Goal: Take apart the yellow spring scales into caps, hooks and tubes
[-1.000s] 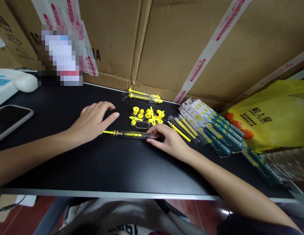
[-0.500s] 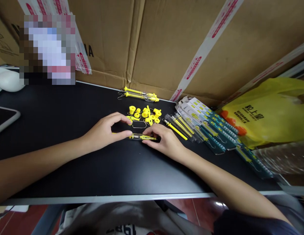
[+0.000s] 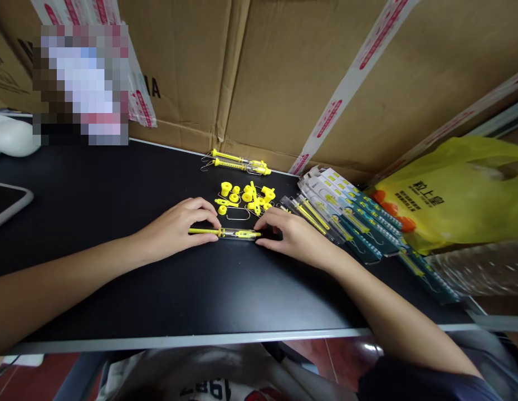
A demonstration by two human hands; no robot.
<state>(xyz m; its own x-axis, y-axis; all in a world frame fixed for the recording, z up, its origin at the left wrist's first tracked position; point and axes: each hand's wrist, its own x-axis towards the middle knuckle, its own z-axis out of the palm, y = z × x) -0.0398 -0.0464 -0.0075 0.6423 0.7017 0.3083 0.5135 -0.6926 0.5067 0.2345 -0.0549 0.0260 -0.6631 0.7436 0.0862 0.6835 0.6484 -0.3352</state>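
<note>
With the tube as the clock's centre and twelve towards the big carton [image 3: 304,72], the clear tube [image 3: 238,234] lies along the nine-to-three line above the black table [image 3: 192,295], close to its surface (whether it rests there or hangs just clear, I cannot tell). The left hand [image 3: 171,231] comes in from nine o'clock, thumb and fingers pinching the tube's left end, where a yellow rod [image 3: 204,231] sticks out. The right hand [image 3: 298,236] comes in from three, its thumb and fingertips pinching the other end. Held at both ends like this, the tube probably stays level and cannot easily roll, and its middle is left in plain sight.

Just beyond, around twelve to one, sit the loose yellow pieces [image 3: 247,196] and a bent wire [image 3: 238,218], presumably heaped there to be near either hand. Farther off at twelve, two spring scales [image 3: 229,163] lie side by side near the carton, perhaps to keep them apart from the heap. More tubes [image 3: 313,216] lie between two and three, with boxes [image 3: 346,200] overlapping beyond, likely grouped by kind.
</note>
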